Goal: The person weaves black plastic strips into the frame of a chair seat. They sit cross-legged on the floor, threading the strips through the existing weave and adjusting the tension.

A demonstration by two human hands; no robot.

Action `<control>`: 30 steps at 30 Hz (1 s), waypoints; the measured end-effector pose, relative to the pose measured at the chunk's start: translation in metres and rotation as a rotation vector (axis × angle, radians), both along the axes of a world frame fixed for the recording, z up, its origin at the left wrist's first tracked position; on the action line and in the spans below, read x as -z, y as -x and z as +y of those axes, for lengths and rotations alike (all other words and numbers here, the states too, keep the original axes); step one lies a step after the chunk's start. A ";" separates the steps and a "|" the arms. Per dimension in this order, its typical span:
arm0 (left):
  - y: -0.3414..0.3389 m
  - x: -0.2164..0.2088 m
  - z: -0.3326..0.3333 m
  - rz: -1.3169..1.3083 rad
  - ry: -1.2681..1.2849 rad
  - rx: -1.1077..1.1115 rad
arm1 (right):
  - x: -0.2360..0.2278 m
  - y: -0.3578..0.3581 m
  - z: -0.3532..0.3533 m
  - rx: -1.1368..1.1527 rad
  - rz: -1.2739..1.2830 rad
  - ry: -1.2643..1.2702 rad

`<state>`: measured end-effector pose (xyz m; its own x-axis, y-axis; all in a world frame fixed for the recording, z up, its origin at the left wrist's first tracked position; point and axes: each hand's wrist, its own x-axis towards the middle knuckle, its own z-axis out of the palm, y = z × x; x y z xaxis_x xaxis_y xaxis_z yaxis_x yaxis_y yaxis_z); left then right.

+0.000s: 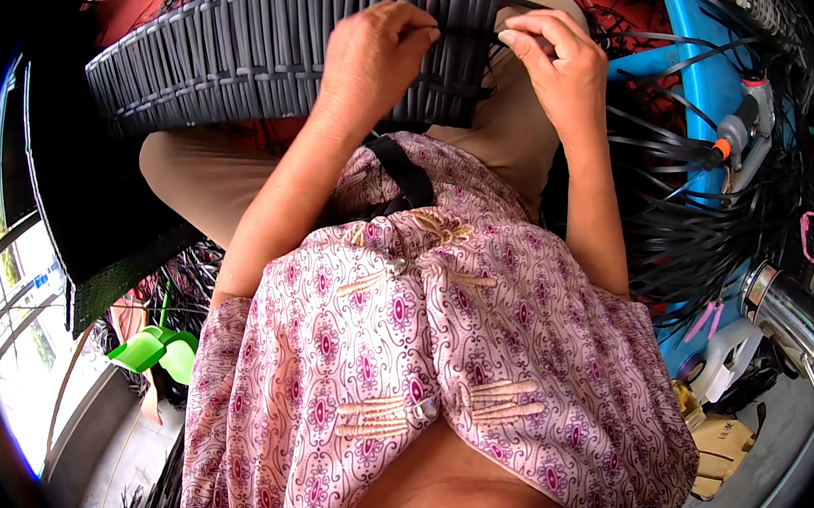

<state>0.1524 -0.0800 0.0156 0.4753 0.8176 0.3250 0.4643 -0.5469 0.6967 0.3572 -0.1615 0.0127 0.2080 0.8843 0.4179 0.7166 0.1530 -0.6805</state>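
Observation:
A black woven strip panel [245, 65], curved in the picture, lies across my lap at the top. My left hand [376, 63] is over its right part, thumb and fingertips pinched together; what they hold, if anything, is too small to tell. My right hand [560, 62] is raised just beyond the panel's right end, its thumb and forefinger closed in a pinch. A thin black strip runs from the panel's upper edge toward this hand, but the point of contact is not clear.
A thick bundle of loose black strips [706, 237] spreads at the right, by a blue plastic stool [697, 83] with a power tool [754, 122]. A metal flask [790, 312] and a beige bag [725, 454] are lower right. A green scoop [140, 350] is at the left.

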 end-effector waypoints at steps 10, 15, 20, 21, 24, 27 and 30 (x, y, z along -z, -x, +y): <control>0.011 -0.038 -0.001 -0.269 0.390 0.058 | 0.019 0.030 0.027 -0.305 0.792 0.058; -0.002 0.016 0.005 0.099 0.030 -0.113 | 0.025 0.043 0.028 -0.140 1.014 -0.011; -0.012 0.016 -0.001 0.273 -0.089 -0.117 | 0.017 0.068 0.020 0.156 0.843 -0.056; -0.013 0.015 0.000 0.296 -0.073 -0.106 | 0.019 0.070 0.019 0.175 0.786 -0.048; -0.017 0.014 -0.001 0.310 -0.019 -0.132 | 0.032 0.070 0.020 0.218 0.676 -0.002; -0.016 0.020 0.002 0.232 -0.001 -0.152 | 0.035 0.066 0.023 0.237 0.555 0.031; -0.013 0.026 0.004 0.143 0.030 -0.153 | 0.027 0.069 0.022 0.250 0.565 0.117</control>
